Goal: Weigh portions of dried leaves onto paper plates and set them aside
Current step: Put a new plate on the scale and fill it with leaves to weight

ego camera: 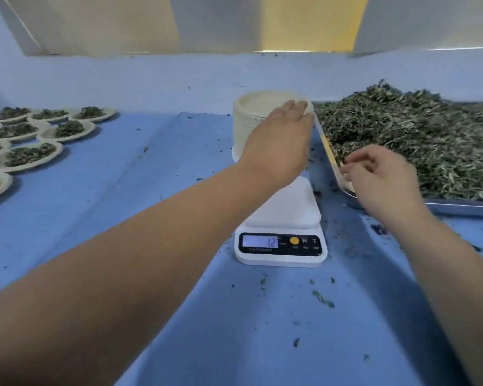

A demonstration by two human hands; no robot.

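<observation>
Dried leaves (pixel 418 140) lie heaped in a shallow metal tray (pixel 463 208) at the right of the blue table cover (pixel 151 190), the pile rising well above the tray's rim. At the far left, filled paper plates (pixel 25 157) sit close together in rows, rims touching or overlapping, each with a small mound of the same leaves. Behind the scale (pixel 280 246) stands a tall stack of empty plates (pixel 244 126), just beside the tray's near-left corner. The scale's white platform carries nothing, and its lit display (pixel 260 242) shows what looks like 12.

The left hand (pixel 279 140) reaches forward over the scale with the arm stretched out, palm down, fingers straight and together, fingertips resting on the top rim of the stack. It is not curled round anything.

The right hand (pixel 382 179) hangs at the tray's near-left corner, wrist bent, fingers loosely curled down toward the edge of the heap. Motion blur hides the fingertips, so I cannot tell whether it has hold of any leaves or only touches the rim.

Loose leaf scraps (pixel 322 299) dot the cover in front of the scale and along the tray, between the two forearms.
</observation>
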